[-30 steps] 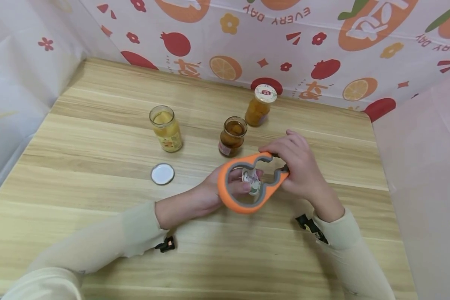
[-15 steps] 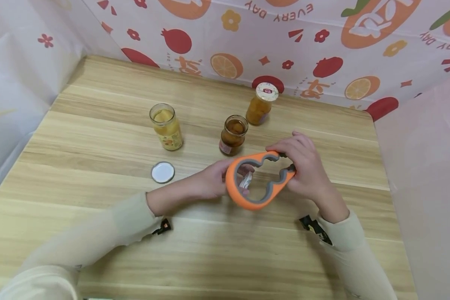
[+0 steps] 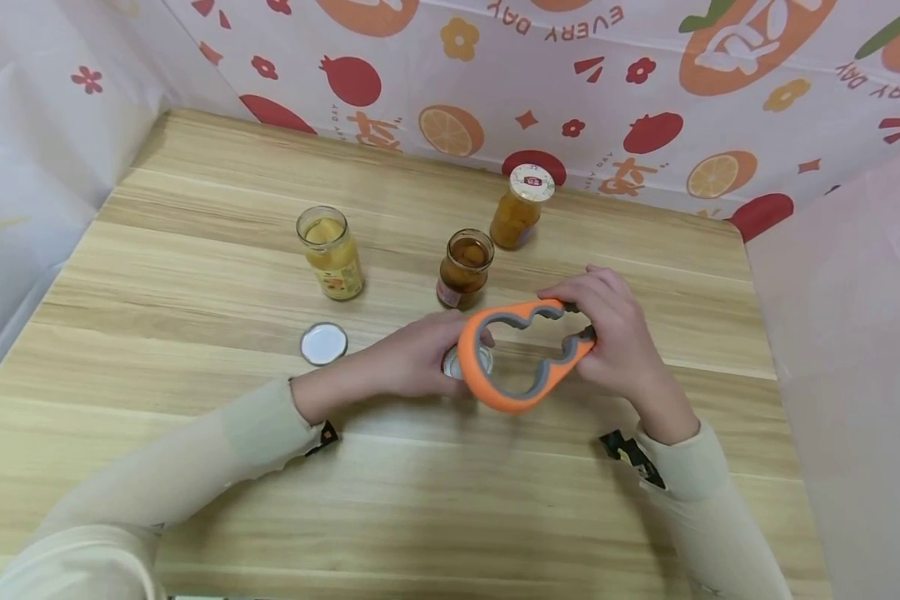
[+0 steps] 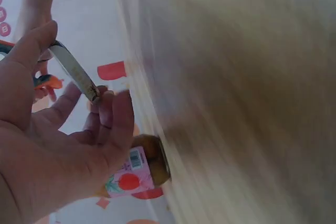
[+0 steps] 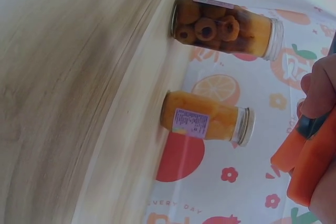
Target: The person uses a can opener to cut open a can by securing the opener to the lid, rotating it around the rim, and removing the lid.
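My left hand pinches a round jar lid above the table. In the head view the lid lies partly behind the jar opener; the left wrist view shows the lid edge-on between thumb and fingers. My right hand grips the handle ends of the orange jar opener, whose grey-lined loop points left. Beyond the hands stands an uncovered brown jar with dark round fruit in liquid. Behind it to the right, a jar of orange fruit wears a white printed lid.
At the left stands an uncovered glass jar of yellow fruit. A loose white lid lies flat on the wooden table in front of it. A fruit-patterned sheet hangs along the table's back edge.
My left hand has turned the lid over from a tilted, print-showing pose to a flatter one with a shiny face up. The opener has shifted slightly right in my right hand.
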Action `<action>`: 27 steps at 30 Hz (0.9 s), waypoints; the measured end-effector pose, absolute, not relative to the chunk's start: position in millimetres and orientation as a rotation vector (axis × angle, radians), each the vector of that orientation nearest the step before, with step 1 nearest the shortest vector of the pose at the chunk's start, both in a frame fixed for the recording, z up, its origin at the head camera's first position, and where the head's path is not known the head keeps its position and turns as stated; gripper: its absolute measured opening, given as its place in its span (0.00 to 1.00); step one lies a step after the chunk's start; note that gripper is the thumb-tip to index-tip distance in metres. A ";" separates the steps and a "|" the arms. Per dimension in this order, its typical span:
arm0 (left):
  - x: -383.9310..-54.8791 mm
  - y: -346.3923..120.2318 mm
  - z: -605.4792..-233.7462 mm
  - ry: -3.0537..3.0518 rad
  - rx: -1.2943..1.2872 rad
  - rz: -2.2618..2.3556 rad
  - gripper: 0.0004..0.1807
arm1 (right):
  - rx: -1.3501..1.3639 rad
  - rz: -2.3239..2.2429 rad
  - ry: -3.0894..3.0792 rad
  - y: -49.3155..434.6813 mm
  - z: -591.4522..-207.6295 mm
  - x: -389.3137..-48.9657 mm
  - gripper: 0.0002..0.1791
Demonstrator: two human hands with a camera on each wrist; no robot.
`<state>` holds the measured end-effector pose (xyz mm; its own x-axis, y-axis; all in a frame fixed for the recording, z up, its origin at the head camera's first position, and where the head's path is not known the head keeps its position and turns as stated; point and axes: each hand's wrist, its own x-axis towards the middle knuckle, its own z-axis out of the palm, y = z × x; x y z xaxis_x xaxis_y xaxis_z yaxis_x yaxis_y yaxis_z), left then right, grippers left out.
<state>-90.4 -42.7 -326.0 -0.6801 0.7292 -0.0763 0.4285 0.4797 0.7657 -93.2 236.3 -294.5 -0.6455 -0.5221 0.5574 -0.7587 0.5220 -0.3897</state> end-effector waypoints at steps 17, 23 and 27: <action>-87.5 -44.1 -326.1 2.658 1.113 0.385 0.38 | 1.049 0.886 -2.397 243.0 -298.5 -92.9 0.31; -85.9 -44.6 -325.0 2.649 1.130 0.260 0.40 | 1.042 0.888 -2.411 242.9 -298.1 -92.6 0.27; -85.7 -45.0 -325.6 2.654 1.149 0.212 0.39 | 1.040 0.892 -2.417 242.9 -297.6 -92.8 0.25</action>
<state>-85.7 -45.0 -325.6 -0.6614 0.7323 -0.1622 0.6973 0.6800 0.2266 -92.8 242.9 -297.6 -0.6634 -0.5162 0.5417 -0.7443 0.5293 -0.4072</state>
